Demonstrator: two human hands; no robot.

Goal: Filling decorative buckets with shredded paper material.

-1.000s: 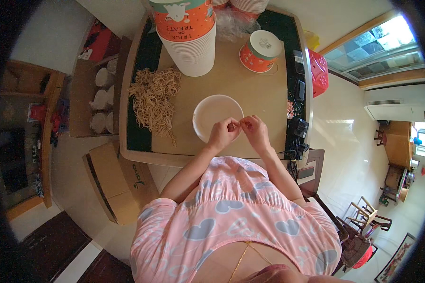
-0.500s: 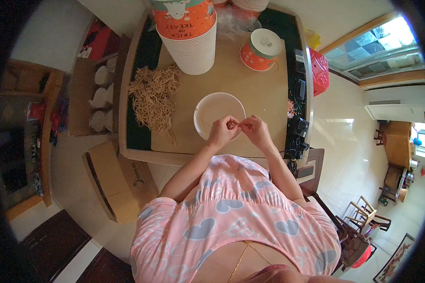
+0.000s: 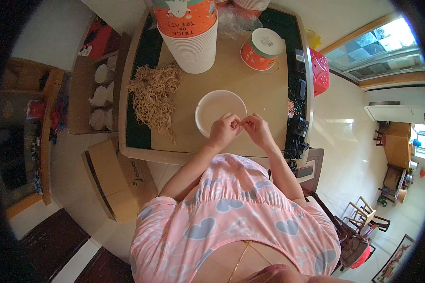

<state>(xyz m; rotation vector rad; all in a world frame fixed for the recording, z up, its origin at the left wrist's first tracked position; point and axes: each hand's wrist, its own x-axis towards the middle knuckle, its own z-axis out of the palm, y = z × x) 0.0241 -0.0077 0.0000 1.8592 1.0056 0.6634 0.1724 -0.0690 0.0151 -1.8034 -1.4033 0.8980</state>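
A white-lined paper bucket point(image 3: 204, 113) stands mouth up close to me on the table, its open top facing me. At its near right rim my left hand point(image 3: 225, 130) and my right hand point(image 3: 256, 131) meet, fingertips pinched together and almost touching. Whatever the pinched fingers hold is too small to make out. A tangled heap of tan cords point(image 3: 155, 96) lies left of the bucket. Farther right sits an upside-down orange and green bucket point(image 3: 260, 57), with a thin cord curving beside its rim.
A tall stack of nested paper buckets point(image 3: 191, 49) rises at the table's far left, with crumpled clear plastic point(image 3: 233, 23) behind. Black devices and cables point(image 3: 300, 127) line the right edge. A cardboard carton point(image 3: 120, 181) lies on the floor at left, below an open box of white-wrapped items point(image 3: 99, 96).
Both hands stay at the bucket's rim, with only slight finger movement. The view has shifted a little; the objects on the table otherwise keep their places.
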